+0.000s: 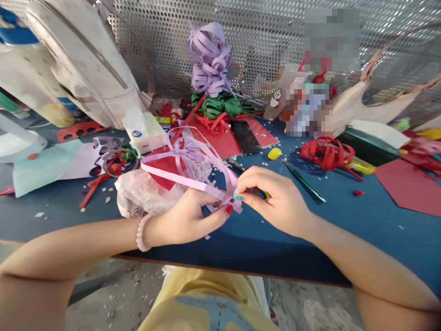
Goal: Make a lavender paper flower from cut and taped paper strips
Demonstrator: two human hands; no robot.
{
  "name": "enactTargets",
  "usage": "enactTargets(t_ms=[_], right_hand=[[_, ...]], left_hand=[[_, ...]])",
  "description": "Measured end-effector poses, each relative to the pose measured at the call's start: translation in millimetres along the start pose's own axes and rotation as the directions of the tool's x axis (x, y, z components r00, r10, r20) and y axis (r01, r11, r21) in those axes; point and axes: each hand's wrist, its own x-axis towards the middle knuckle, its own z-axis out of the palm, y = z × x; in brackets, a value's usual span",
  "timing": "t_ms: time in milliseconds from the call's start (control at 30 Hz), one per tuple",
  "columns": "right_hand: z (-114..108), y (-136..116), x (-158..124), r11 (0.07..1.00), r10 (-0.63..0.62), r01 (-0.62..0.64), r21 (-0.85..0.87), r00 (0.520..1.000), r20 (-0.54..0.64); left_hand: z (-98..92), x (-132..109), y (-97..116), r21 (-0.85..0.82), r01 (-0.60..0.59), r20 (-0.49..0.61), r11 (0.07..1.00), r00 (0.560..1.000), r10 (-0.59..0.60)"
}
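Observation:
Lilac paper strips (179, 175), looped and joined into an open shape, are held above the blue table. My left hand (188, 216) pinches the gathered strip ends between thumb and fingers from the left. Thumb and forefinger of my right hand (275, 197) close on the same gathered ends from the right. Small yellow-handled scissors (266, 195) show partly behind my right hand. Under the strips lie a white plastic packet (132, 193) and a red paper piece (161, 170).
Blue table (292, 253) with paper scraps. Behind stand lilac paper balls (210, 59), green paper strips (220, 106) and a black phone (245, 136). To the right are a green pen (305, 182) and a red strip ball (327, 154); a tissue pack (146, 131) and backpack (86, 59) stand left.

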Motion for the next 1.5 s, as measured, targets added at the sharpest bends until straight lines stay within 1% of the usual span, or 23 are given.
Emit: enactTargets(t_ms=[100, 267, 367, 500, 567, 600, 700, 767, 867, 933, 1000, 1033, 1100, 1133, 1167, 1200, 1233, 1267, 1300, 1367, 1433, 1467, 1500], right_hand=[[1, 0, 0, 1.0, 0.003, -0.003, 0.002, 1.0, 0.004], [1, 0, 0, 1.0, -0.005, 0.005, 0.006, 1.0, 0.013], [1, 1, 0, 1.0, -0.01, 0.01, 0.002, 1.0, 0.017], [4, 2, -1, 1.0, 0.012, -0.012, -0.024, 1.0, 0.011], [6, 4, -2, 0.997, -0.032, 0.03, -0.067, 0.999, -0.016], [7, 6, -3, 0.99, -0.087, 0.083, -0.111, 0.996, -0.035], [10, 13, -7, 0.923, -0.292, 0.264, -0.279, 0.954, -0.062], [12, 19, -9, 0.889, -0.355, 0.308, -0.339, 0.931, -0.084], [14, 24, -10, 0.898, -0.356, 0.299, -0.324, 0.925, -0.133], [14, 26, -9, 0.913, -0.335, 0.281, -0.297, 0.93, -0.15], [10, 27, -7, 0.929, -0.303, 0.263, -0.26, 0.944, -0.13], [8, 28, -5, 0.94, -0.288, 0.26, -0.222, 0.952, -0.104], [2, 36, -1, 0.967, -0.239, 0.234, -0.097, 0.97, -0.047], [-2, 43, 1, 0.981, -0.195, 0.194, -0.027, 0.98, -0.031], [-4, 52, 3, 0.991, -0.126, 0.127, 0.028, 0.991, -0.032], [-7, 64, 6, 0.998, -0.027, 0.029, 0.051, 0.998, -0.05], [-8, 78, 9, 0.996, 0.085, -0.082, 0.033, 0.993, -0.087], [-9, 93, 13, 0.979, 0.199, -0.203, -0.022, 0.972, -0.128], [-8, 108, 17, 0.937, 0.317, -0.334, -0.102, 0.935, -0.158], [-5, 137, 28, 0.794, 0.511, -0.539, -0.279, 0.842, -0.173], [1, 158, 41, 0.638, 0.655, -0.641, -0.427, 0.743, -0.137], [4, 165, 47, 0.567, 0.708, -0.671, -0.478, 0.694, -0.135], [6, 170, 53, 0.515, 0.741, -0.688, -0.512, 0.657, -0.138]], left_hand=[[-0.5, 0, 0, 0.009, 0.015, 0.025, 1.0, 1.0, -0.015], [-0.7, 1, 0, 0.0, -0.024, 0.009, 1.0, 1.0, 0.024], [-0.4, 1, 0, 0.004, -0.025, 0.015, 1.0, 1.0, 0.025], [-0.2, 1, -1, 0.025, -0.036, 0.017, 0.999, 0.999, 0.036], [-0.4, 1, -2, 0.033, -0.041, 0.006, 0.999, 0.999, 0.041], [-0.7, 2, -2, 0.027, -0.038, 0.003, 0.999, 0.999, 0.038], [-2.5, 2, -2, -0.024, -0.008, 0.018, 1.0, 1.0, 0.009], [-4.4, 2, 1, -0.072, 0.023, 0.032, 0.997, 0.999, -0.021], [-6.8, 1, 3, -0.166, 0.057, 0.025, 0.985, 0.998, -0.054], [-7.3, 2, 3, -0.23, 0.068, 0.022, 0.971, 0.998, -0.065], [-7.1, 5, 0, -0.242, 0.084, 0.056, 0.967, 0.996, -0.073], [-6.9, 7, -2, -0.219, 0.082, 0.073, 0.972, 0.995, -0.067], [-6.8, 11, -7, -0.128, 0.061, 0.069, 0.99, 0.996, -0.052], [-7.0, 14, -10, -0.082, 0.046, 0.058, 0.996, 0.997, -0.041], [-7.6, 15, -12, -0.044, 0.043, 0.05, 0.998, 0.998, -0.041], [-8.4, 17, -14, -0.016, 0.052, 0.051, 0.999, 0.997, -0.051], [-9.6, 18, -15, 0.008, 0.077, 0.061, 0.997, 0.995, -0.077], [-11.0, 19, -16, 0.032, 0.108, 0.072, 0.994, 0.991, -0.11], [-12.6, 19, -17, 0.057, 0.14, 0.079, 0.988, 0.986, -0.144], [-15.8, 19, -17, 0.092, 0.198, 0.088, 0.976, 0.975, -0.206], [-18.8, 15, -16, 0.057, 0.251, 0.116, 0.966, 0.96, -0.256], [-20.3, 12, -16, 0.019, 0.282, 0.134, 0.959, 0.95, -0.282], [-21.9, 8, -15, -0.024, 0.319, 0.152, 0.947, 0.938, -0.312]])
